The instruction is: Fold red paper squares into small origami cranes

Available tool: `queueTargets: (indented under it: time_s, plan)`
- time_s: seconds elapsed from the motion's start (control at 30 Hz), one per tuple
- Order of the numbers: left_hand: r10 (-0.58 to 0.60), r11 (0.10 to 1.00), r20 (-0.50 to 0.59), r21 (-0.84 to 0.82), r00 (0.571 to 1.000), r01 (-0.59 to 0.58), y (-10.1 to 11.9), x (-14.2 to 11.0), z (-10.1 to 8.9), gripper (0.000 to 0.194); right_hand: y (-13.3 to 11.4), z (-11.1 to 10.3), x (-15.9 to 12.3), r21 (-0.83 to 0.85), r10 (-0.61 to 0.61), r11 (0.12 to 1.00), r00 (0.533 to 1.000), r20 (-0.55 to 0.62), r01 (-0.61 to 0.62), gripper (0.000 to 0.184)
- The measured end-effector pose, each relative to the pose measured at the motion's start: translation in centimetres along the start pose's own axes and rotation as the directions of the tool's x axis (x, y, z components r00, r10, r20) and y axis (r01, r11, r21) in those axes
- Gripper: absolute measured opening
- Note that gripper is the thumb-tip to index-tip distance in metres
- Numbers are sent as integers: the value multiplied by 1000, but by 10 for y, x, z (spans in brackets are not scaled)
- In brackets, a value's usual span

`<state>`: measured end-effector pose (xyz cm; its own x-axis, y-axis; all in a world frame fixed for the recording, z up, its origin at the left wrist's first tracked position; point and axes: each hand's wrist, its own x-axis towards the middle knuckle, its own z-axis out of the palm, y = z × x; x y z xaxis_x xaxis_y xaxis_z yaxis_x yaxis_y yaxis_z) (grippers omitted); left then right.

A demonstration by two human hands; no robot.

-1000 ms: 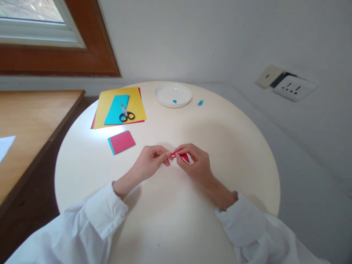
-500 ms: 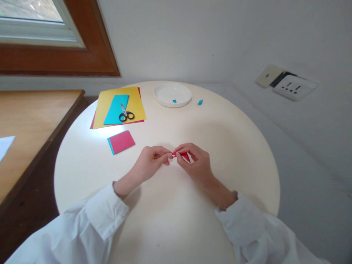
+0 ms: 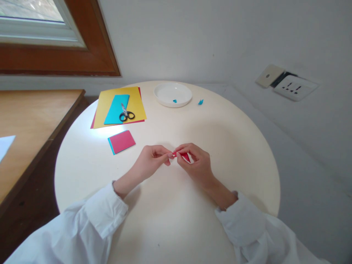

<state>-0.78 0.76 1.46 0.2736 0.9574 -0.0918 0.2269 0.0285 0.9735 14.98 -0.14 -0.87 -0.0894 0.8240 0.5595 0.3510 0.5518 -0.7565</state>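
Observation:
A small folded red paper piece (image 3: 184, 156) is pinched between both hands just above the middle of the round cream table (image 3: 165, 220). My left hand (image 3: 152, 160) grips its left tip with thumb and forefinger. My right hand (image 3: 193, 162) is curled round the rest, fingers closed on it, hiding most of the paper. Both wrists come out of white sleeves.
A red-and-blue paper rectangle (image 3: 121, 142) lies left of my hands. Farther back, scissors (image 3: 125, 114) rest on a blue strip (image 3: 116, 109) over yellow sheets (image 3: 107, 99). A white dish (image 3: 173, 94) holds a blue scrap; another blue scrap (image 3: 200, 102) lies beside it. A wooden desk (image 3: 30, 124) stands left.
Almost nothing differs; my fingers shifted slightly on the red paper piece, which stays in the same spot.

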Motion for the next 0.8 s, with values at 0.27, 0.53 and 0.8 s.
queueTargets:
  time_s: [0.27,0.53,0.8]
  plan:
    - [-59,979,54,-192,997,69,-7,0,0,12,2,-1,-1,23,-24,999,1000,1,24,10]
    - [-54,987,61,-147,997,63,-7,1,-1,19,1,0,-1,13,-25,1000,1000,-15,25,11]
    - [-59,985,44,-162,997,65,-5,-1,0,18,1,0,-1,25,-20,999,1000,-15,21,10]
